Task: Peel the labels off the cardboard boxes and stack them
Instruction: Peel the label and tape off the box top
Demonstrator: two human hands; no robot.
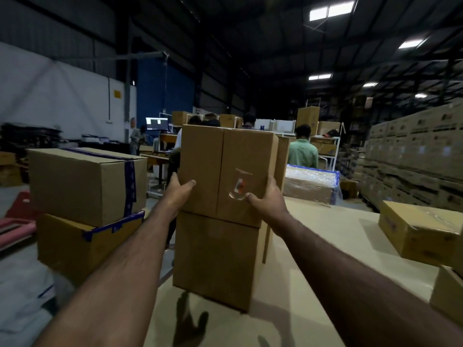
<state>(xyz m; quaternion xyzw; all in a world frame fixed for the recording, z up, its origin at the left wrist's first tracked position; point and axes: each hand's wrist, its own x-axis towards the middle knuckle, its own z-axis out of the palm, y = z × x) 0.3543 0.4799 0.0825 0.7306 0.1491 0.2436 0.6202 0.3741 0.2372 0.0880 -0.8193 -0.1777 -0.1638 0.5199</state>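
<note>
Box [226, 171] atop box [215, 259] on table [325, 246]

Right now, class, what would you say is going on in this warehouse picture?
A person is holding a cardboard box with both hands, the left hand on its left side and the right hand on its right. It sits on top of a second box on a pale table. A scrap of clear tape remains on the top box's front. Two taped boxes are stacked to the left.

Two hands (left hand [179, 189], right hand [266, 196]) are showing. Two stacked boxes [220, 221] are standing in the middle, two taped boxes [85, 196] are sitting left, two more boxes [421, 234] are lying right.
</note>
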